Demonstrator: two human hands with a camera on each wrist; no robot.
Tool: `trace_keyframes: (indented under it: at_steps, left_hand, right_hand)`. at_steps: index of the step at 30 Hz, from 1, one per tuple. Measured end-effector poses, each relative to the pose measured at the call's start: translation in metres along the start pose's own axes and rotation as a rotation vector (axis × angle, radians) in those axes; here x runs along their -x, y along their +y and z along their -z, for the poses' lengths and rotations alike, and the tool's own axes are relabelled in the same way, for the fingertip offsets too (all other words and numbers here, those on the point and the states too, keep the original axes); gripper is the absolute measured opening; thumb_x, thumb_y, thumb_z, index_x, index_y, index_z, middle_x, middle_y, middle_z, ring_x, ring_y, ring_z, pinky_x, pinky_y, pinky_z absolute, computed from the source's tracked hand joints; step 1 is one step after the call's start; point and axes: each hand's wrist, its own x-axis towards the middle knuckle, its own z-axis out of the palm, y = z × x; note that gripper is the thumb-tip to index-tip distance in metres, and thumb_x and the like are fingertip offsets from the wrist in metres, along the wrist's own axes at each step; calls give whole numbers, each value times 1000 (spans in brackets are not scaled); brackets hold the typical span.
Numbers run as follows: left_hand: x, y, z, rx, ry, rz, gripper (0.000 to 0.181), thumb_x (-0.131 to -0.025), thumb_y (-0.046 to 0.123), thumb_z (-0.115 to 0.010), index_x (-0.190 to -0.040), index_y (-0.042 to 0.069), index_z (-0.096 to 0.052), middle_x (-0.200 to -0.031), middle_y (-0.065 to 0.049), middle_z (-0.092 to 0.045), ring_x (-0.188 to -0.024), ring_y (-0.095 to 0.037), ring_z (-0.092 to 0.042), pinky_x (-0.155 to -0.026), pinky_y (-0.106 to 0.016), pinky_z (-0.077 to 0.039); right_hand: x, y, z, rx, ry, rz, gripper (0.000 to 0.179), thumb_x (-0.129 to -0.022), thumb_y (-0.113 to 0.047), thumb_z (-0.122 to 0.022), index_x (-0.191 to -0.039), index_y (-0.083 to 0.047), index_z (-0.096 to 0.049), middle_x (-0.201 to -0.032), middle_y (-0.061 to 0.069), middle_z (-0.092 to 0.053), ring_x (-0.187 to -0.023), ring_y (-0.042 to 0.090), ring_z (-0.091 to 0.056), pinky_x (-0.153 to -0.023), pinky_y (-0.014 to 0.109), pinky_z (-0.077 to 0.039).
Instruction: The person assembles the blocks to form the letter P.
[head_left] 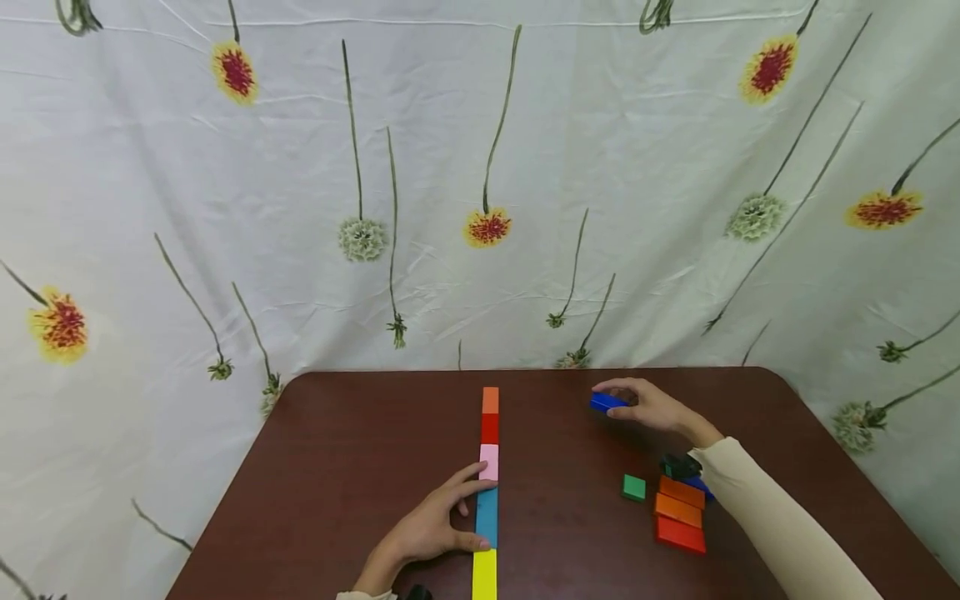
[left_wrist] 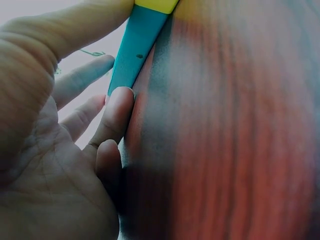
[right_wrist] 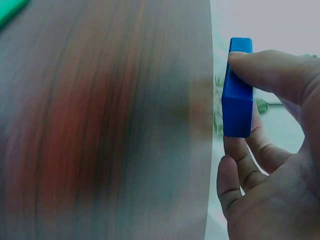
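A straight row of blocks runs away from me along the table. From far to near come an orange block (head_left: 491,400), a red block (head_left: 490,429), a pink block (head_left: 489,457), a light blue block (head_left: 487,518) and a yellow block (head_left: 485,575). My left hand (head_left: 433,521) rests at the row's left side with fingers spread. Its thumb touches near the light blue and yellow joint, its index fingertip near the pink and light blue one. At the far right, my right hand (head_left: 651,406) pinches a dark blue block (right_wrist: 237,105) between thumb and fingers.
On the right side of the table (head_left: 337,450) lie a small green block (head_left: 633,487), two orange blocks (head_left: 678,509), a red block (head_left: 681,535) and a blue block (head_left: 699,486) partly under the right forearm. Behind the table hangs a flowered white cloth (head_left: 435,292).
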Motion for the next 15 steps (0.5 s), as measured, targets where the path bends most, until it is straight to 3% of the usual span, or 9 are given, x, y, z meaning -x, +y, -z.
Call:
trace_keyframes:
  at_steps: [10,15]
  left_hand:
    - [0,2,-1,3,5,9,70,-82,29,-85,-144,17,-55,-163,-6,-28,-99,-14,-47,-81,-23,-41]
    - [-1,1,0,-3,7,18,70,-81,29,-85,-144,18,-55,-163,-5,-29,-100,-15,-47,-80,-23,-42]
  right_hand:
    - [-40,-11,-33,1,125,-70,39,-96,-11,-68,-134,-6,-62,-125,20,-62,-103,31,-62,-83,41,-53]
    - [-60,-20,-51,-6,174,-86,35,-94,-10,-70,-129,-12,-66,-124,17,-63,-100,27,-60,-79,39,-51]
